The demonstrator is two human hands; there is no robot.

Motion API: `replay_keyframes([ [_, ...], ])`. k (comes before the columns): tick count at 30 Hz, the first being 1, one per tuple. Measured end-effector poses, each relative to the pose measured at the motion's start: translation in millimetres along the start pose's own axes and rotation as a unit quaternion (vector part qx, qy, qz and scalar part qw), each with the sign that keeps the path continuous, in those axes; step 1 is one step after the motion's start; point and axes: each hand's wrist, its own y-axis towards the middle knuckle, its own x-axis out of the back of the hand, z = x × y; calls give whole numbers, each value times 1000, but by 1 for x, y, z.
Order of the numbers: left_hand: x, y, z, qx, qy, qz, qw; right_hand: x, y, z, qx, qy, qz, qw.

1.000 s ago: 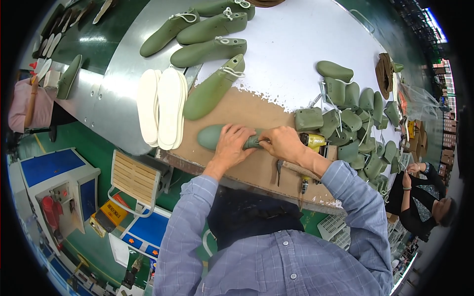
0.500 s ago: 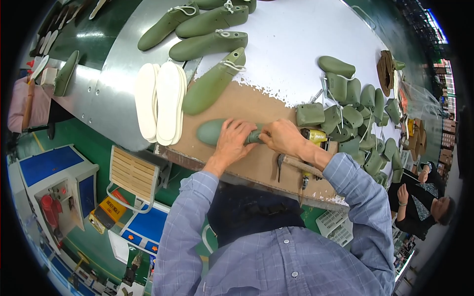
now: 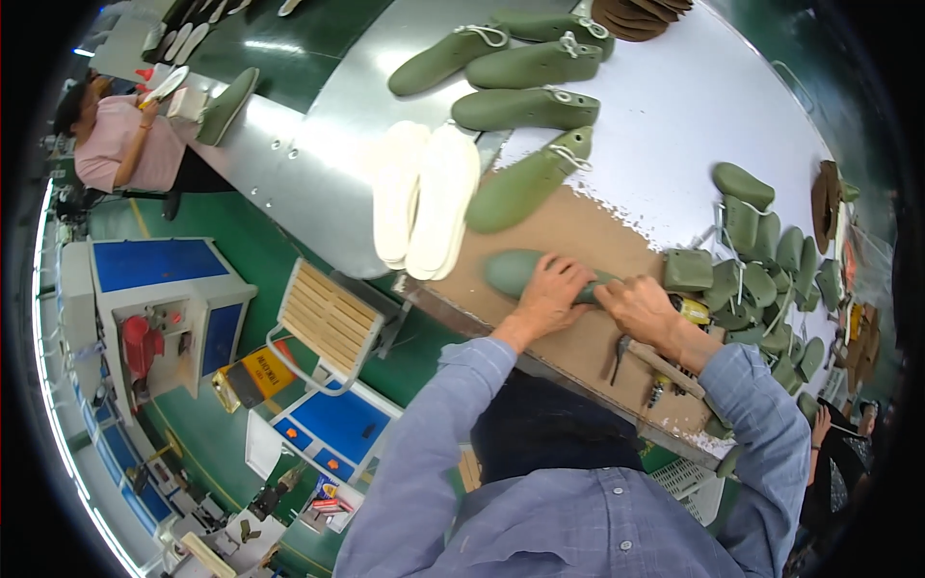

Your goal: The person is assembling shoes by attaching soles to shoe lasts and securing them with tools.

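A green shoe last lies on its side or sole on the brown board, its toe to the left. My left hand is wrapped over its middle, holding it down. At its heel end, my right hand has its fingers closed in a pinch against the last; what they grip is hidden. Just right of my right hand lies a yellow and black tool, partly covered. A hammer with a wooden handle rests below my right wrist. Beyond my hands lies another green last with a white cord.
White insoles are stacked at the left on the metal table. More corded lasts lie beyond them. Several green last pieces crowd the right side. A wooden-slatted stool stands left. A person in pink works far left.
My view has swung left, so the table and my hands sit farther right in the picture. Both hands keep their places on the shoe last.
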Motion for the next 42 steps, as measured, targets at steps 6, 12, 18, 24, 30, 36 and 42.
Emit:
replay_keyframes([
  [6, 2, -3, -3, -4, 6, 4, 1000, -5, 16, 17, -249, 221, -13, 943],
  [12, -7, -6, 1, 2, -15, 25, 1000, -13, 14, 41, -281, 140, -221, 923],
  [18, 6, -4, 6, -11, -7, 5, 1000, -76, -76, 78, -414, 242, -398, 782],
  [24, 7, 4, 1, -10, 9, 26, 1000, -112, -114, 84, -381, 21, -233, 894],
  [30, 5, -1, -2, -8, 4, 27, 1000, -83, -135, 66, -324, 87, -172, 926],
  [36, 6, 2, -4, -6, 9, 45, 999, -29, -107, 111, -435, 492, -632, 412],
  [42, 10, 1, 5, -17, 13, 41, 999, -20, -50, 104, -430, 412, -409, 691],
])
